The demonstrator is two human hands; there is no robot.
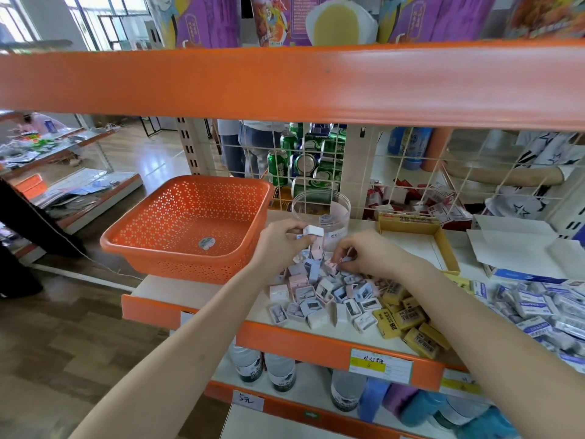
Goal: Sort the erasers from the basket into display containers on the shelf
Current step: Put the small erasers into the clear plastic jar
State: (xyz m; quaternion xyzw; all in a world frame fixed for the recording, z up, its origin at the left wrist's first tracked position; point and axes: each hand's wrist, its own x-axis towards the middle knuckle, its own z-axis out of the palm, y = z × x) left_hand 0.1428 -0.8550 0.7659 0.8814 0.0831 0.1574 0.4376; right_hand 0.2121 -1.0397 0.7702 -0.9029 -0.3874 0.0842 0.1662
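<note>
An orange perforated basket (190,229) stands on the shelf's left end; only a sticker shows on its floor. To its right lies a heap of small pastel erasers (319,296), with yellow 2B erasers (408,321) and blue-white boxed erasers (538,312) further right. My left hand (278,245) pinches a white eraser (313,231) just in front of a clear round tub (321,210). My right hand (364,256) has its fingers curled on a pink eraser (330,264) at the heap's top.
An open yellow cardboard box (443,245) and an open white box (522,245) stand behind the piles. A wire grid (411,172) backs the shelf, with green cans behind it. An orange beam (285,83) runs overhead. Bottles fill the shelf below.
</note>
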